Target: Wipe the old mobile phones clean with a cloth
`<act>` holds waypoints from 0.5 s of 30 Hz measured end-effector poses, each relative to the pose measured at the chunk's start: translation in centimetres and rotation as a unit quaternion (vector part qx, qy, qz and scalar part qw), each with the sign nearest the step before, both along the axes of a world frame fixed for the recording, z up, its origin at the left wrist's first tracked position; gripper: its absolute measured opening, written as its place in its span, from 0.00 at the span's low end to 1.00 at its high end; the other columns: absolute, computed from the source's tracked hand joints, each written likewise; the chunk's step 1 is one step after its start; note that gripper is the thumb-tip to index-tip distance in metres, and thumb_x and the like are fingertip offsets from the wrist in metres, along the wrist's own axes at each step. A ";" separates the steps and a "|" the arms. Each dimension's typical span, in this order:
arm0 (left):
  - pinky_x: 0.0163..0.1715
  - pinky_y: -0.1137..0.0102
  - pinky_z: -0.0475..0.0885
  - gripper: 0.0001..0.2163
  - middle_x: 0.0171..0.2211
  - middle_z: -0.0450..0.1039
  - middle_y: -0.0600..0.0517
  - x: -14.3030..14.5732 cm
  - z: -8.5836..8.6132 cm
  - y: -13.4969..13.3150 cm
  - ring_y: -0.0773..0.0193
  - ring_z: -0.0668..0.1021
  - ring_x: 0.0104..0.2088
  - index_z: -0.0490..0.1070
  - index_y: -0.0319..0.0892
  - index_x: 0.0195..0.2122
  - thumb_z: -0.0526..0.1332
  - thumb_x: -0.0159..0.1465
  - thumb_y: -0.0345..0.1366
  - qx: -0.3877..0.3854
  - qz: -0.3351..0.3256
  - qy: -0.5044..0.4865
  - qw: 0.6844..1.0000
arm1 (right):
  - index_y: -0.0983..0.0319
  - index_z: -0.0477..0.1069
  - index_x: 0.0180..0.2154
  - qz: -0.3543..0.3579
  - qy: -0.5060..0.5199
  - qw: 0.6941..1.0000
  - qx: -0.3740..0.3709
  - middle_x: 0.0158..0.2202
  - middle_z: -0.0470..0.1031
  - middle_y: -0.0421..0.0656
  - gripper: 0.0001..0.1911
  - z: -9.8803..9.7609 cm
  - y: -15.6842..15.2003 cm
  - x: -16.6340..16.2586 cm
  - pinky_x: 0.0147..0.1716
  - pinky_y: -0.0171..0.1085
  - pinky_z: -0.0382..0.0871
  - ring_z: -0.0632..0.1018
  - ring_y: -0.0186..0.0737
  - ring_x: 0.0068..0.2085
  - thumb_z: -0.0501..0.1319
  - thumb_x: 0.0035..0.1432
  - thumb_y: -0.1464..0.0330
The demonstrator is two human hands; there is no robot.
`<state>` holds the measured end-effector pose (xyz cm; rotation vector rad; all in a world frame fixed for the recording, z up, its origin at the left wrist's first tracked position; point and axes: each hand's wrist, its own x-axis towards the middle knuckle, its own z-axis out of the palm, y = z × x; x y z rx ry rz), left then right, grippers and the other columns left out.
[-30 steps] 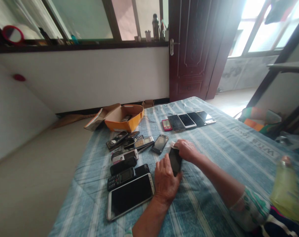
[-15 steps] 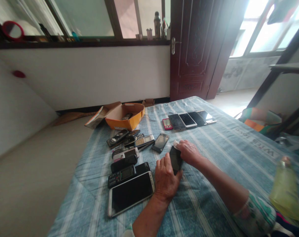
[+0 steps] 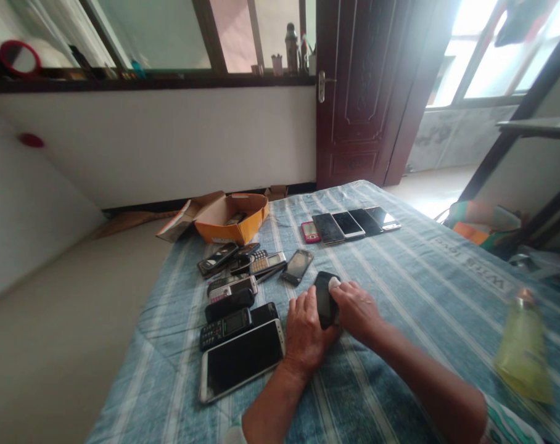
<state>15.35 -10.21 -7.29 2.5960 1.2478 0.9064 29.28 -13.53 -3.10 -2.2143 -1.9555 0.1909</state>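
A dark smartphone [image 3: 325, 303] is gripped along its left and lower edges by my left hand [image 3: 304, 330]. My right hand [image 3: 358, 308] pinches a small white wad [image 3: 334, 283], perhaps tissue or cloth, and presses it on the phone's screen near the upper right. Just beyond lies another smartphone [image 3: 298, 266] with a grey screen. Left of my left hand rest a large white-framed phone [image 3: 243, 361] and a black keypad phone [image 3: 225, 328]. Several older keypad phones [image 3: 266, 262] are heaped farther back.
An open orange box [image 3: 234, 231] with something dark inside stands at the back left. A small red phone [image 3: 310, 232] and a row of smartphones [image 3: 348, 224] lie at the far side of the striped bedcover [image 3: 400, 296]. A yellowish bottle [image 3: 524, 351] is on the right.
My right hand has moved the white wad from the phone's top edge down onto its screen. My left hand keeps its hold. The whole view has shifted slightly.
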 end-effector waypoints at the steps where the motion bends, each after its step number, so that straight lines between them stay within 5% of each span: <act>1: 0.48 0.56 0.71 0.34 0.46 0.72 0.39 -0.1 -0.1 0.1 0.48 0.74 0.47 0.62 0.33 0.57 0.66 0.54 0.48 0.006 -0.003 -0.005 1.000 | 0.63 0.73 0.40 0.007 0.002 1.000 -0.001 0.41 0.75 0.49 0.14 -0.1 -0.4 -0.3 0.39 0.37 0.59 0.71 0.45 0.44 0.50 0.61 0.76; 7: 0.51 0.55 0.70 0.30 0.49 0.72 0.40 -0.3 -0.4 0.0 0.48 0.74 0.49 0.62 0.37 0.58 0.64 0.53 0.37 0.004 -0.014 -0.022 1.000 | 0.63 0.72 0.42 0.046 0.010 0.999 0.002 0.40 0.75 0.49 0.13 -0.7 -1.8 -1.2 0.38 0.38 0.59 0.71 0.45 0.42 0.52 0.60 0.76; 15: 0.51 0.54 0.70 0.29 0.50 0.71 0.40 -0.5 -0.7 -0.3 0.48 0.73 0.50 0.61 0.35 0.58 0.63 0.55 0.37 -0.008 -0.025 -0.026 0.999 | 0.64 0.73 0.40 0.020 -0.016 1.000 0.017 0.41 0.75 0.51 0.14 -0.5 -0.3 -0.3 0.40 0.39 0.61 0.71 0.46 0.44 0.50 0.61 0.77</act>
